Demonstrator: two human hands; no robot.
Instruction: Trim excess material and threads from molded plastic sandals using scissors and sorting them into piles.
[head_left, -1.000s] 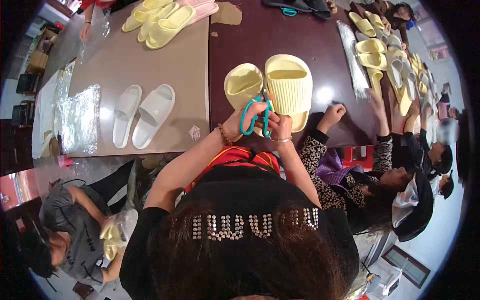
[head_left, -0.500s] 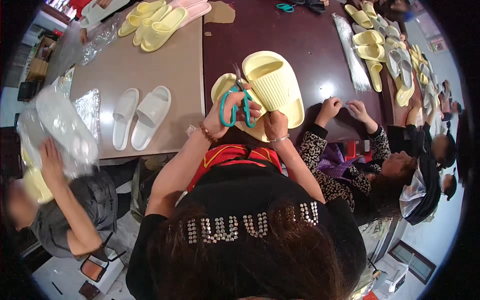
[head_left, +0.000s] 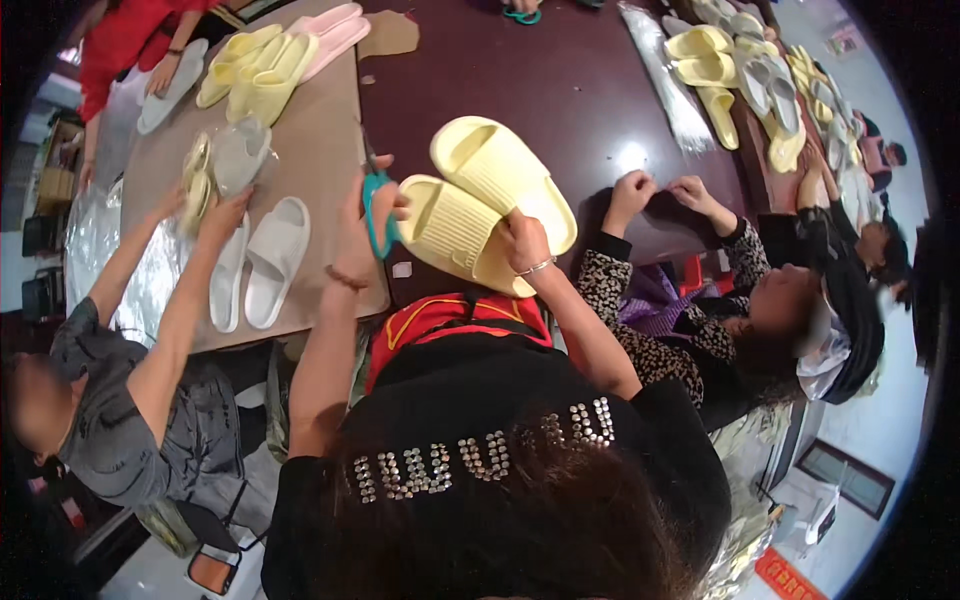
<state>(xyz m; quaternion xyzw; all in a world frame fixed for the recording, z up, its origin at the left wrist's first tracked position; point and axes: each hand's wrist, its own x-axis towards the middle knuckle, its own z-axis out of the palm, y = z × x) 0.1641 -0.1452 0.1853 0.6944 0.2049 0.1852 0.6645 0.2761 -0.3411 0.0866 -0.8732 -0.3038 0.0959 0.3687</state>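
My left hand (head_left: 357, 215) grips a pair of scissors (head_left: 377, 232) with teal handles, blades pointing away from me. They are just left of a pair of pale yellow slide sandals, and the hand is slightly smeared by motion. My right hand (head_left: 526, 243) holds the pair near its closer end. One yellow slide (head_left: 445, 225) lies overlapping the other yellow slide (head_left: 485, 160), both with ribbed straps facing up. Whether they rest on the dark table or are lifted off it, I cannot tell.
A white slide pair (head_left: 277, 262) lies on the brown board (head_left: 330, 150) at left, beside a co-worker's hands (head_left: 222, 218) handling slides. Another person's hands (head_left: 632, 192) rest at the table edge on my right. Yellow and grey slides (head_left: 715, 90) pile up at far right near clear plastic sleeves (head_left: 668, 80).
My left hand and the scissors have moved left, away from the yellow slides. The slides have shifted and now show both straps. The left co-worker has brought slides over the board.
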